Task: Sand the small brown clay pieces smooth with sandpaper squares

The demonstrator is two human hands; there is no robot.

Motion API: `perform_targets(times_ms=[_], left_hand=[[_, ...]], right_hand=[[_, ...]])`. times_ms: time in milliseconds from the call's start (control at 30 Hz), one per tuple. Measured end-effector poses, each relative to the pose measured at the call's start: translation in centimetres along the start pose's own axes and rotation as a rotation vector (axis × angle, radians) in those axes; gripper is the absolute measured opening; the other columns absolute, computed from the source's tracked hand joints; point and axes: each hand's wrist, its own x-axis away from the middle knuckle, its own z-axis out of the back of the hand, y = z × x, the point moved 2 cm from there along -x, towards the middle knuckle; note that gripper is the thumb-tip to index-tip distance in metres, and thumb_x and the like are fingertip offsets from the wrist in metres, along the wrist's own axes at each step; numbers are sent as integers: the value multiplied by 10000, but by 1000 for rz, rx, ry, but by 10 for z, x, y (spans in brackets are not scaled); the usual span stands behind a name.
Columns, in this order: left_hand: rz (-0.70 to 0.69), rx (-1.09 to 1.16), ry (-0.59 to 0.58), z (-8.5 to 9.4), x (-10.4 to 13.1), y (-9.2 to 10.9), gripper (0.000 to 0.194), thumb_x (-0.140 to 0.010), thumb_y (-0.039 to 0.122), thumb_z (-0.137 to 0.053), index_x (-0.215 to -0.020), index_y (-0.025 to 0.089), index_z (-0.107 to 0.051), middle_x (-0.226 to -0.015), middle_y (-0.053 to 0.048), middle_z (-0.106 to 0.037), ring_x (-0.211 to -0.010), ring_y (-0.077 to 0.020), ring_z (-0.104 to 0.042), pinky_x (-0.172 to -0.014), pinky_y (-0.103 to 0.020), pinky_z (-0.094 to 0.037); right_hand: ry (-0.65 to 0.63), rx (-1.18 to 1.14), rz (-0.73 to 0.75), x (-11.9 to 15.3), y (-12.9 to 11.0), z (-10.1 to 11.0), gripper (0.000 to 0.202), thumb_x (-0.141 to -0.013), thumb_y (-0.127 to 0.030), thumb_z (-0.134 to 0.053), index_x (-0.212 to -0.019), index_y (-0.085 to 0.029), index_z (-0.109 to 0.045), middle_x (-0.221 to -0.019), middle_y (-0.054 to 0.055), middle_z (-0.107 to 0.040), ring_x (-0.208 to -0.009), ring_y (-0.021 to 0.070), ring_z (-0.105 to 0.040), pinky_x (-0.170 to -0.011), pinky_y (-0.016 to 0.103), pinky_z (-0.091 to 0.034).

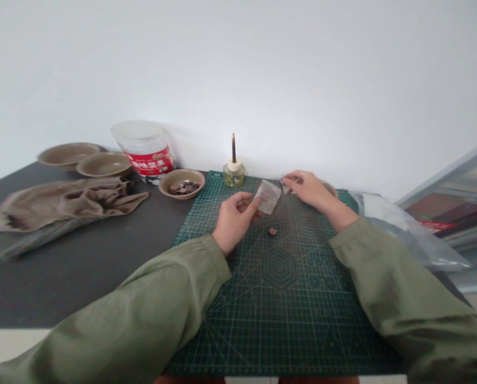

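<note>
My left hand (235,218) grips a flat, pale grey square piece (268,197) by its lower left edge, thumb on top. Just right of it, my right hand (304,186) pinches a small, translucent greyish piece (286,186) between its fingertips; what exactly that is stays unclear. Both hands are over the green cutting mat (286,325). A small brown lump (272,231) lies on the mat below the square piece. Behind my right wrist a bowl (328,188) is partly hidden.
Left of the mat stand a bowl of dark pieces (181,184), a red-labelled tub (144,149), two brown bowls (68,154) and a crumpled cloth (70,202). A glass bottle (234,174) is at the mat's back edge. A clear plastic bag (410,229) lies right.
</note>
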Motion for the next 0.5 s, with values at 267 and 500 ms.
perform_targets(times_ms=[267, 500], left_hand=[[-12, -23, 165, 14, -12, -12, 377, -1087, 423, -716, -1360, 165, -689, -1279, -109, -736, -1044, -231, -750, -894, -425, -674], [78, -93, 97, 20, -28, -24, 420, -1074, 402, -734, -1422, 174, -672, -1398, -132, -704, -1178, -277, -734, -987, -493, -662]], right_hand=[[14, 372, 83, -36, -8, -33, 318, -1091, -392, -730, -1343, -200, -725, -1387, 119, -727, -1193, 270, -733, -1036, 497, -633], [208, 272, 125, 34, 0, 26, 200, -988, -214, -692, -1184, -193, -724, -1006, 83, -818, -852, 234, -750, -857, 399, -592]])
